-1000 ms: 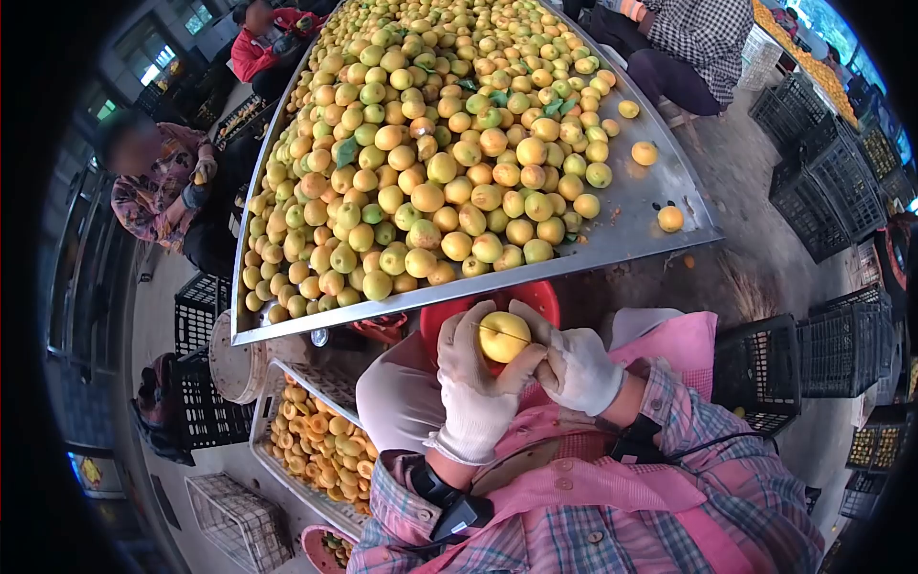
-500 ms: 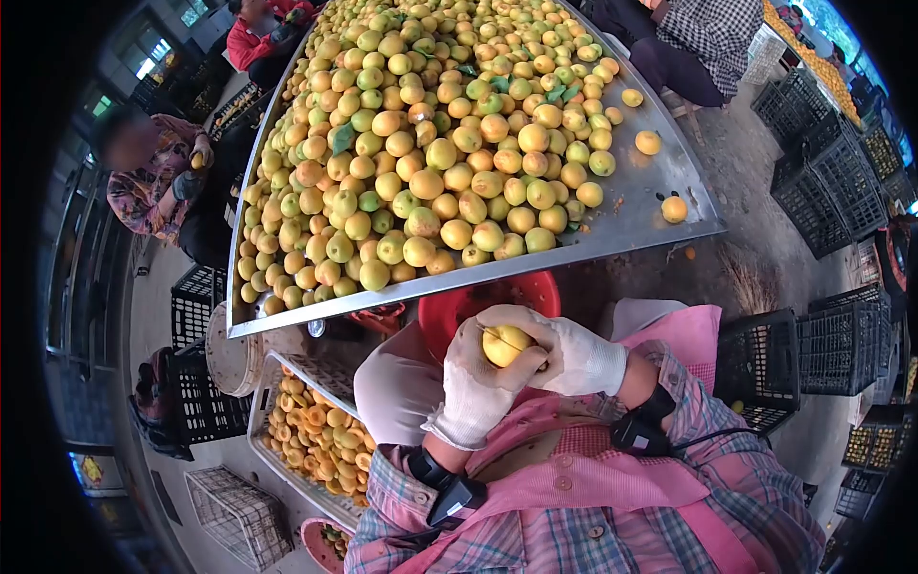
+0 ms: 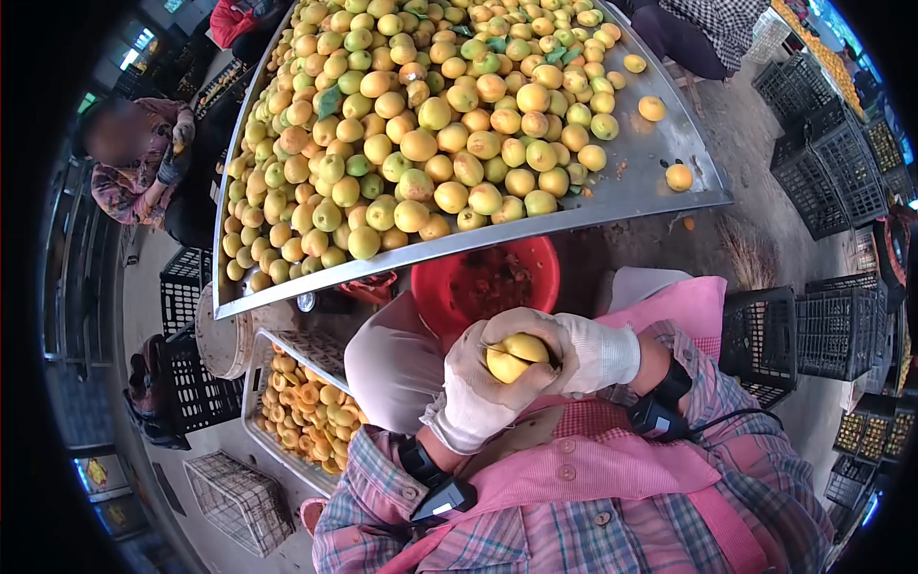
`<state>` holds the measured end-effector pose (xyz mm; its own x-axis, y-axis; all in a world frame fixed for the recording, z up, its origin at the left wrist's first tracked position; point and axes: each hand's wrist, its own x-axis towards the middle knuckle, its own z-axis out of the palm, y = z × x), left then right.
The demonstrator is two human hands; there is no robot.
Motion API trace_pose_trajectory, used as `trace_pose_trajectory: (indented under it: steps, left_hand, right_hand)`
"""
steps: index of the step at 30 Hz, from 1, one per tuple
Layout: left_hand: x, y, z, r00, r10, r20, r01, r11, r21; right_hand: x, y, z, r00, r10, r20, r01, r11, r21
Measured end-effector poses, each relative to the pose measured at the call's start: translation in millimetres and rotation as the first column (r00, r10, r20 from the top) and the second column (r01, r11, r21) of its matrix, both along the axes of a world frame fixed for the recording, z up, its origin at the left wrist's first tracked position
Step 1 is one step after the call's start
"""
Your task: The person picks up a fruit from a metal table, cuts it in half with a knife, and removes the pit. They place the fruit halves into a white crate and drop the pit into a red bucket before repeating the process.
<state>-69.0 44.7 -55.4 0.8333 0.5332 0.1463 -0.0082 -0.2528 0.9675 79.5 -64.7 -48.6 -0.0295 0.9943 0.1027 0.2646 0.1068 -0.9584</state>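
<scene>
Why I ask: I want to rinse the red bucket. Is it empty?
No, brownish bits lie in the red bucket.

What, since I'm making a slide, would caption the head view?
Left hand and right hand hold a cut fruit near a red basin.

So the piece of fruit (image 3: 517,358) is a smallish, roundish one, plain yellow with smooth-looking skin. There's a dark cut line running right across the side facing up, sloping a bit, kinda splitting what you can see into two parts. It's cupped between the gloved right hand (image 3: 483,390) and left hand (image 3: 595,356), up above the lap, just on the body side of the red basin (image 3: 545,277). Fingers hide its edges and underside, so can't tell how deep the cut goes.
</scene>
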Motion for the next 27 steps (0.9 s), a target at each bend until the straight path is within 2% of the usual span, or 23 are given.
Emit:
trace_pose_trajectory:
  steps: [3,7,10,11,13,15,17,18,20,21,24,26,27]
  left_hand:
    - [-2,5,-5,0.996,-0.087,-0.018,0.086,0.996,-0.028]
    - [-8,8,-1,0.984,-0.156,-0.081,0.157,0.988,-0.004]
    - [-5,13,9,0.983,-0.147,-0.111,0.148,0.989,0.005]
    - [-3,9,14,0.983,-0.145,-0.11,0.147,0.989,0.011]
    - [4,-4,24,0.992,0.114,-0.057,-0.123,0.973,-0.195]
    - [4,-3,16,0.99,0.109,-0.088,-0.123,0.977,-0.174]
    - [3,-1,9,0.99,0.103,-0.097,-0.101,0.995,0.024]
    - [1,0,8,0.989,0.107,-0.097,-0.106,0.994,0.019]
    - [-4,2,7,0.998,0.055,-0.038,-0.048,0.984,0.171]
    - [-4,2,9,0.998,0.057,-0.041,-0.049,0.984,0.172]
    - [-3,4,25,0.997,-0.024,-0.079,0.034,0.991,0.132]
    - [-6,7,34,0.966,-0.183,-0.183,0.183,0.983,-0.02]
    - [-9,8,34,0.966,-0.185,-0.183,0.184,0.983,-0.022]
  right_hand:
    - [-5,1,-10,0.999,-0.047,-0.01,0.047,0.994,0.099]
    - [-8,0,5,0.995,-0.017,-0.101,0.023,0.998,0.056]
    - [-7,3,2,0.997,-0.066,0.048,0.063,0.996,0.061]
    - [-8,4,5,0.997,-0.065,0.049,0.062,0.996,0.067]
    - [-9,7,13,0.972,-0.216,0.095,0.204,0.971,0.121]
    - [-10,7,11,0.966,-0.226,0.121,0.219,0.973,0.068]
    - [-8,10,17,0.966,-0.232,0.112,0.214,0.965,0.149]
    - [-7,9,19,0.967,-0.226,0.113,0.209,0.967,0.144]
    - [-3,8,20,0.982,-0.107,0.153,0.095,0.992,0.084]
    - [-2,8,22,0.983,-0.106,0.149,0.094,0.992,0.085]
    - [4,9,26,0.989,-0.028,0.145,0.012,0.994,0.107]
    - [7,6,24,0.988,0.013,0.156,-0.027,0.996,0.088]
    - [9,3,23,0.988,0.012,0.155,-0.026,0.996,0.086]
